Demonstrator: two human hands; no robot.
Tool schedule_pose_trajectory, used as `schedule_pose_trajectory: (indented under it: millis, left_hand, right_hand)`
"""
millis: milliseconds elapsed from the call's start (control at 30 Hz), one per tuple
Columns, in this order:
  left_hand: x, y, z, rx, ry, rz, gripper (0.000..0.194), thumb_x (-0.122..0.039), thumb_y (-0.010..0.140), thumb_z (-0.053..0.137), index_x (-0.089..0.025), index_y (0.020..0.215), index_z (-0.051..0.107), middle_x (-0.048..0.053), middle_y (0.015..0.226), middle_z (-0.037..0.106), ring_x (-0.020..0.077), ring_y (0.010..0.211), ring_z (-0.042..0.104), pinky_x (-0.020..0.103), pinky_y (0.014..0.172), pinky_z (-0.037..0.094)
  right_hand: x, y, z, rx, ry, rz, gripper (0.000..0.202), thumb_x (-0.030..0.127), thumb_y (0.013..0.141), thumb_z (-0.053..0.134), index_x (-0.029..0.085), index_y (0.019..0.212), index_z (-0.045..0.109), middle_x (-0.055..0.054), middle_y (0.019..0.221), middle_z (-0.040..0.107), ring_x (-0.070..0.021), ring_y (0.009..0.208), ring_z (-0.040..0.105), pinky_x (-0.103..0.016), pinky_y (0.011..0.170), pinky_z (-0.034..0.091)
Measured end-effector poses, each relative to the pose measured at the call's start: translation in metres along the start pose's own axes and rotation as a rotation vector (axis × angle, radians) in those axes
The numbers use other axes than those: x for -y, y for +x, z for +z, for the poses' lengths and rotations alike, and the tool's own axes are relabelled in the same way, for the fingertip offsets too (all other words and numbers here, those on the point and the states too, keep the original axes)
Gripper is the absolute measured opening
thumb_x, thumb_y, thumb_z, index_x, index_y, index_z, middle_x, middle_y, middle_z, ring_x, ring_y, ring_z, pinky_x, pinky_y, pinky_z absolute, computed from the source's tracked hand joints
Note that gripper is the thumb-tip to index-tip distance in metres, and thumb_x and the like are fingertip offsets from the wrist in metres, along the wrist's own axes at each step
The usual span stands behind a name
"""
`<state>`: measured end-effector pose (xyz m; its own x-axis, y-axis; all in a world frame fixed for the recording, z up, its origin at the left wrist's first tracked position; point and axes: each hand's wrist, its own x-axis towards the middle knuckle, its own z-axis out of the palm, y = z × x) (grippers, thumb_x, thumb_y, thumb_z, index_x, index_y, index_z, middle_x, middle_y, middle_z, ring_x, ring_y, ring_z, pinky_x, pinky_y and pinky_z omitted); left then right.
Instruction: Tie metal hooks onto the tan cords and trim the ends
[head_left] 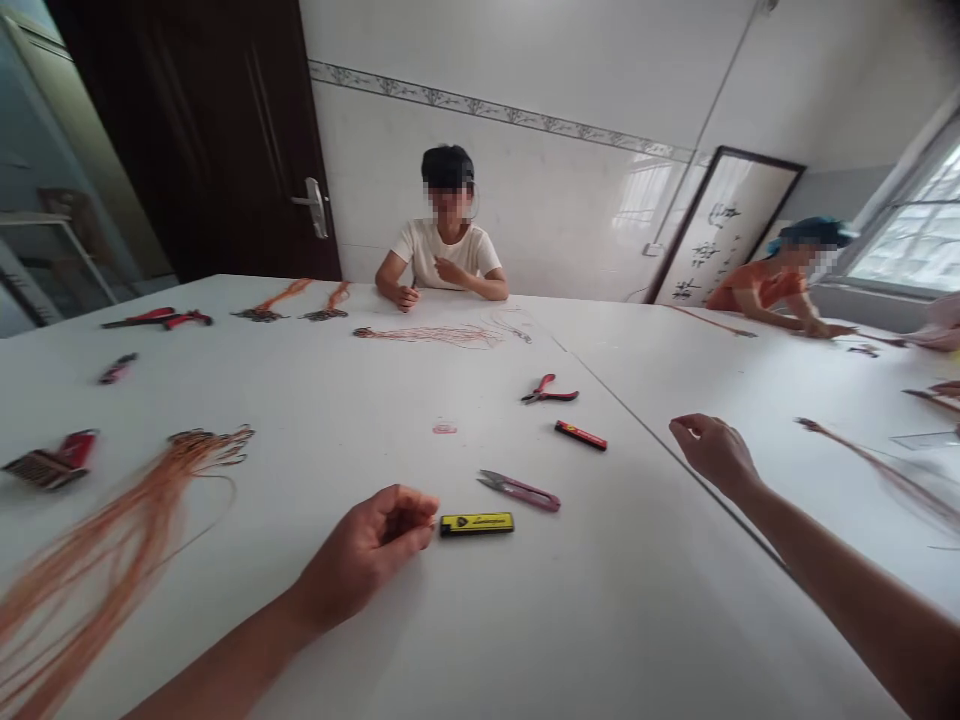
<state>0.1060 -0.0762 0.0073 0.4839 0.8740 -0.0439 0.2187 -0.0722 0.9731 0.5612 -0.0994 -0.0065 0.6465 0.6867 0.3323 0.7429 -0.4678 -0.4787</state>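
Observation:
My left hand (379,540) rests near the middle of the white table (600,620), its fingertips pinched together beside the end of a yellow lighter (477,524); what they hold, if anything, is too small to make out. Thread snips (519,490) lie just beyond the lighter. To the right, past the table's seam, my right hand (712,450) is raised with fingers curled and thumb and fingertips together; nothing can be made out between them. A red lighter (580,435) and red-handled pliers (550,391) lie between the hands, farther back.
Orange cord bundles lie at left (154,500), at the back (427,335) and at right (870,460). Far left are more pliers (161,318), a small tool (118,368) and a box (46,468). Two people (450,250) (772,290) sit at the table's far side.

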Motion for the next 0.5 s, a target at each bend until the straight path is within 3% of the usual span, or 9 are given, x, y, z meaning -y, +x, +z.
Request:
schedule_pose_trajectory:
  millis: [167,267,367,433,500]
  left_hand:
    - [0.006,-0.002,0.004,-0.007,-0.138,0.077,0.021,-0.025,0.070,0.058,-0.018,0.089,0.056,0.003,0.077,0.058,0.0123,0.070,0.056,0.029,0.071,0.046]
    - [0.012,-0.002,0.006,-0.050,-0.201,0.130,0.024,-0.023,0.071,0.056,-0.017,0.094,0.055,0.003,0.082,0.055,0.0106,0.068,0.055,0.027,0.068,0.046]
    - [0.013,-0.002,0.004,-0.146,-0.173,0.149,0.029,-0.025,0.072,0.055,-0.019,0.101,0.052,0.004,0.088,0.052,0.0084,0.061,0.054,0.024,0.059,0.046]
    - [0.009,0.002,-0.006,-0.230,-0.093,0.201,0.029,-0.026,0.073,0.052,-0.020,0.101,0.051,0.003,0.085,0.053,0.0071,0.057,0.053,0.022,0.054,0.044]
    - [0.003,0.009,-0.027,-0.354,0.067,0.260,0.026,-0.026,0.074,0.049,-0.019,0.100,0.052,0.002,0.081,0.055,0.0073,0.055,0.052,0.021,0.053,0.044]
  right_hand:
    - [0.132,-0.076,0.042,0.090,0.152,-0.623,0.020,0.030,0.076,0.045,0.017,0.080,0.060,-0.008,0.088,0.059,-0.0218,0.085,0.052,-0.037,0.077,0.039]
    - [0.199,-0.141,0.050,0.206,0.319,-0.864,0.016,0.024,0.080,0.042,0.018,0.080,0.057,-0.008,0.086,0.058,-0.0184,0.080,0.053,-0.034,0.072,0.043]
    - [0.226,-0.190,0.046,0.223,0.453,-0.989,0.016,0.019,0.082,0.040,0.018,0.083,0.056,-0.009,0.083,0.057,-0.0171,0.076,0.053,-0.032,0.067,0.045]
    - [0.225,-0.207,0.044,0.230,0.489,-1.093,0.016,0.018,0.082,0.041,0.019,0.085,0.056,-0.008,0.081,0.057,-0.0170,0.074,0.053,-0.031,0.064,0.045]
    - [0.218,-0.212,0.044,0.271,0.493,-1.161,0.017,0.017,0.081,0.042,0.019,0.088,0.057,-0.008,0.081,0.058,-0.0167,0.072,0.053,-0.031,0.062,0.045]
